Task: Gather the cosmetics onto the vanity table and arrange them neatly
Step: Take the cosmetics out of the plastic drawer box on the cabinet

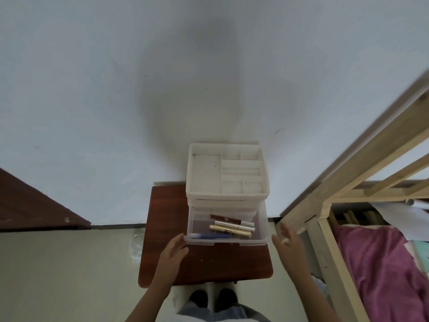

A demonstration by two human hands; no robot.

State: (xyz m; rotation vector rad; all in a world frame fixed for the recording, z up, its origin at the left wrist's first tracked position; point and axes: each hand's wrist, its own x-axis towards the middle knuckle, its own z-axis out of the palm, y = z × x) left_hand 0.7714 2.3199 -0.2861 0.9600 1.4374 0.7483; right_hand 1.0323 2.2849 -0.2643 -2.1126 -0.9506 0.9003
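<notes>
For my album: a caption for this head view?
Open hands flank a clear drawer of cosmetic tubes.

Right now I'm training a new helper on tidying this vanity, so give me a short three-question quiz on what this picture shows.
1. True or false: the bottom drawer of the organizer is pulled open.
2. Multiple choice: where does the gold tube lie? A) in the top tray B) in the open drawer C) on the bare table
3. Short answer: is the left hand or the right hand closer to the front of the drawer?

Key:
1. True.
2. B, beside a silver tube and a blue pen.
3. The left hand; it is at the drawer's front left corner, while the right hand hovers open, apart from it.
</notes>
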